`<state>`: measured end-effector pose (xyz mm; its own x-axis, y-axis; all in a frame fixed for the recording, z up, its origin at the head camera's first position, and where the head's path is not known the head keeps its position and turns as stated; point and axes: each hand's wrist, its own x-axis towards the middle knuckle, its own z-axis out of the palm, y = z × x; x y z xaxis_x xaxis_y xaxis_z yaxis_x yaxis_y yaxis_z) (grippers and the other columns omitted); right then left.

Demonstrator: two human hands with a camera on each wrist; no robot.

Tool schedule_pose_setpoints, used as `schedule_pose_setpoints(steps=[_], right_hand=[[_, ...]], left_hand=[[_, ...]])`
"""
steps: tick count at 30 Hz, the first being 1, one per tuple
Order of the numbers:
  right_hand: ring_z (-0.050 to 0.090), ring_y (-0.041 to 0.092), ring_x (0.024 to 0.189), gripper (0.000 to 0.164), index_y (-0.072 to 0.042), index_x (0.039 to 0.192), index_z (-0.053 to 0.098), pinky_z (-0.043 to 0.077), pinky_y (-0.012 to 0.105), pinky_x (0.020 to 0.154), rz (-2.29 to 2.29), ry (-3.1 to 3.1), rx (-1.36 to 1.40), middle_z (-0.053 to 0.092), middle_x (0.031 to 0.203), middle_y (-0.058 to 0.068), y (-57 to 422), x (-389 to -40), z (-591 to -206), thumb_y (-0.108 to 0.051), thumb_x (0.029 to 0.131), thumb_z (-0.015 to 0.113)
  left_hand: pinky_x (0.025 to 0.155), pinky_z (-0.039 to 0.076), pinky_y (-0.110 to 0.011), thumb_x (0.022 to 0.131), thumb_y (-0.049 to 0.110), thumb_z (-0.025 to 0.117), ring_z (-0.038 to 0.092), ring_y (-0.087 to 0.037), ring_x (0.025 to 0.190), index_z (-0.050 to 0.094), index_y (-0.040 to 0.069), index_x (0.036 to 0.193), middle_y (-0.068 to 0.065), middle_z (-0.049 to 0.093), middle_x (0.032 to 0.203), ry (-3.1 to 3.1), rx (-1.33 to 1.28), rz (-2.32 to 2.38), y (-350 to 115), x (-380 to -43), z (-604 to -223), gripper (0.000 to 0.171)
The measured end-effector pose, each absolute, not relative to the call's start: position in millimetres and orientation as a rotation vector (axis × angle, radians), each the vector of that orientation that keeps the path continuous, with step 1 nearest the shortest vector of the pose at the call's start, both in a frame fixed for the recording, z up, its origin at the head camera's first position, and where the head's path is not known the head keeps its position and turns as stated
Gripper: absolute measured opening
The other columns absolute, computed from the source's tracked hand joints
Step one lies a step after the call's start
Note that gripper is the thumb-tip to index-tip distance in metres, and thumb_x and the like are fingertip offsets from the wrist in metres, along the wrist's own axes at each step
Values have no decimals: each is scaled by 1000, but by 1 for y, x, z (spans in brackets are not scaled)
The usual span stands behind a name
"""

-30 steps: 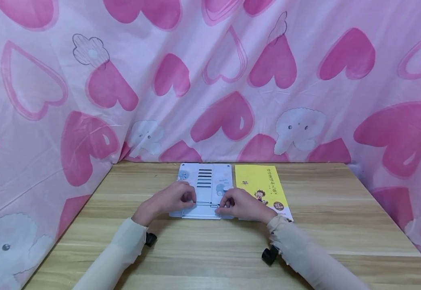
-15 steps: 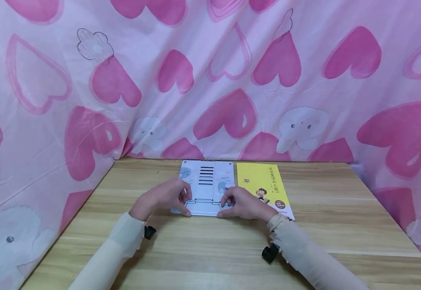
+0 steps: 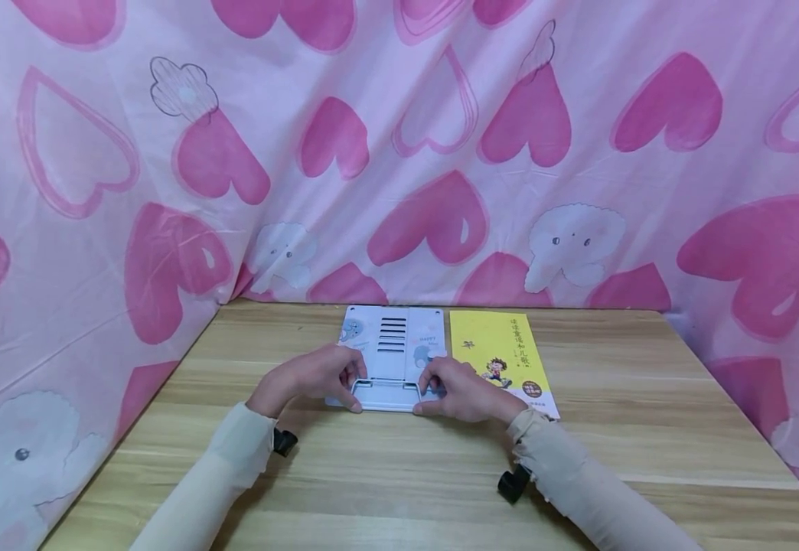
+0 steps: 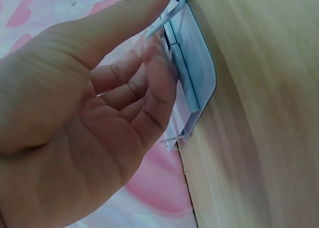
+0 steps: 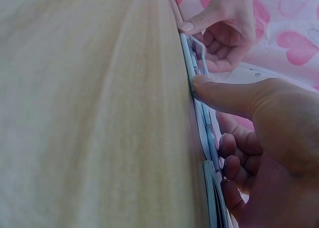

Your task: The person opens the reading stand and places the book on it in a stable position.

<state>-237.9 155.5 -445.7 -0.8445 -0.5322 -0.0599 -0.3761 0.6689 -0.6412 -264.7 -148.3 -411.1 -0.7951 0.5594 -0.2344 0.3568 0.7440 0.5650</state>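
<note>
A white book stand (image 3: 392,366) with slots and cartoon elephants lies flat near the table's back edge. A thin wire bracket (image 3: 386,382) stands raised at its front. My left hand (image 3: 313,375) pinches the left front corner, its thumb by the front edge and its fingers curled behind the wire. On the right corner, my right hand (image 3: 468,389) does likewise; the right wrist view shows that thumb (image 5: 219,93) pressed on the front rim. In the left wrist view, the stand's rounded corner (image 4: 202,68) shows beyond the fingers, and the left thumb tip is cut off.
Right of the stand lies a yellow book (image 3: 485,340), partly under my right hand and wrist. A pink heart-patterned curtain (image 3: 427,222) hangs behind the wooden table (image 3: 399,482) and along its sides. Black wrist cameras (image 3: 285,441) hang below both sleeves.
The wire bracket has come up at the front of the stand. My left hand's thumb has moved to the front left corner. Over the last half second the hands have hardly moved.
</note>
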Motion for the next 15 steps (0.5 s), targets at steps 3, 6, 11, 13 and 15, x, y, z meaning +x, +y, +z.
schedule_pose_setpoints(steps=[3, 6, 11, 13, 15], right_hand=[[52, 17, 102, 31, -22, 104, 66, 43, 33, 85, -945, 2633, -729, 58, 104, -2, 156, -237, -446, -36, 90, 91], [53, 16, 101, 30, -24, 103, 67, 43, 33, 85, -971, 2620, -742, 59, 102, -3, 157, -237, -448, -35, 89, 91], [55, 14, 96, 20, -29, 96, 70, 43, 30, 82, -991, 2597, -840, 63, 96, -6, 156, -239, -450, -34, 91, 89], [56, 14, 94, 18, -30, 94, 70, 43, 28, 80, -987, 2588, -886, 64, 93, -6, 156, -240, -450, -33, 93, 88], [56, 15, 92, 18, -31, 93, 69, 44, 27, 79, -988, 2577, -922, 64, 91, -7, 156, -240, -449, -32, 94, 87]], left_hand=[[77, 51, -28, 81, 22, 97, 58, -15, 86, 67, 14, 110, -3, 65, 93, 2540, 723, 701, -148, -265, -413, 43], [76, 49, -28, 82, 23, 97, 58, -15, 85, 65, 14, 109, -3, 64, 92, 2533, 727, 681, -148, -265, -412, 42], [75, 48, -28, 82, 24, 97, 57, -15, 84, 65, 16, 106, -2, 63, 90, 2541, 757, 641, -147, -264, -410, 40], [74, 47, -27, 83, 24, 97, 56, -15, 82, 65, 15, 104, -2, 61, 87, 2543, 797, 630, -147, -263, -409, 39], [72, 45, -26, 83, 24, 96, 55, -14, 80, 65, 15, 102, 0, 59, 84, 2545, 832, 618, -147, -262, -409, 38]])
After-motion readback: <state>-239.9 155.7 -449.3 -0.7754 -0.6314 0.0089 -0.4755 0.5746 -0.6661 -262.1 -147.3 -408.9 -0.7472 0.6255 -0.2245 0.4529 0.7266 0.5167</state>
